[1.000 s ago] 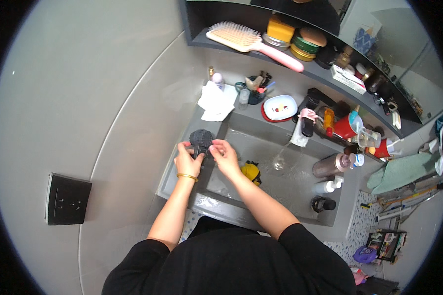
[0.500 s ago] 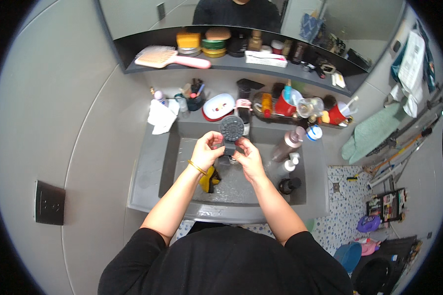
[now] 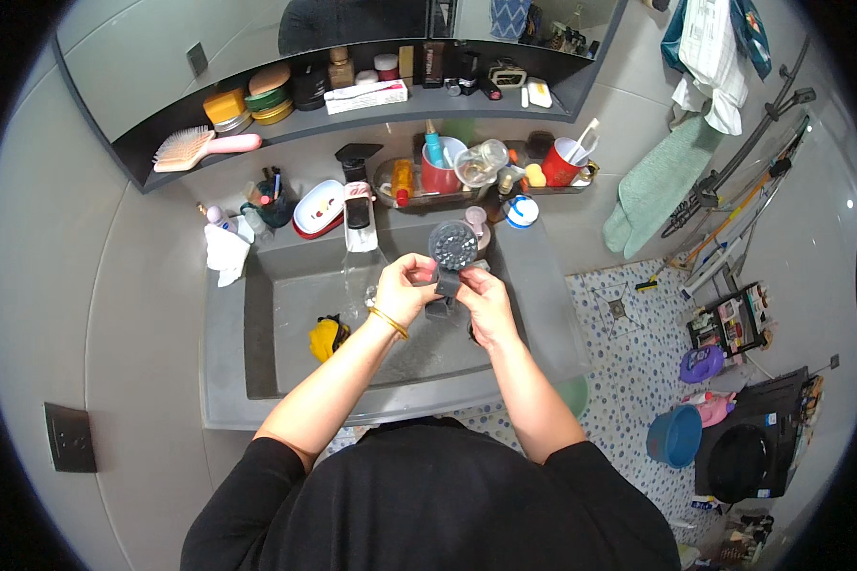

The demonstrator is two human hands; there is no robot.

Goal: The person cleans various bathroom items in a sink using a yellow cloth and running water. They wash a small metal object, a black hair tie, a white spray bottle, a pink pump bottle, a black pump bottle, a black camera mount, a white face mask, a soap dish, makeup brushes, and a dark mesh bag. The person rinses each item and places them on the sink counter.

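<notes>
Between my two hands, over the right half of the grey sink (image 3: 224,357), is a dark grey round-headed thing (image 3: 453,246) with a knobbly, wet-looking face and a short stem. My left hand (image 3: 402,290), a gold bangle at its wrist, pinches the stem from the left. On the other side, the fingers and thumb of my right hand (image 3: 488,303) close on the stem. Water runs from the faucet (image 3: 359,219) to the left of my hands. A yellow and black bundle (image 3: 328,338) lies in the basin near my left forearm.
A pump bottle (image 3: 476,221) stands behind my right hand, partly hidden. Along the back are a soap box (image 3: 320,206), red cups (image 3: 564,164) and a white cloth (image 3: 227,249). Above runs a shelf (image 3: 295,128) with a pink hairbrush (image 3: 209,146). A blue bucket (image 3: 674,438) stands right.
My view has turned right, so the sink and shelf sit further left. My hands and the round-headed thing have shifted right across the sink, away from the faucet. Both still hold it.
</notes>
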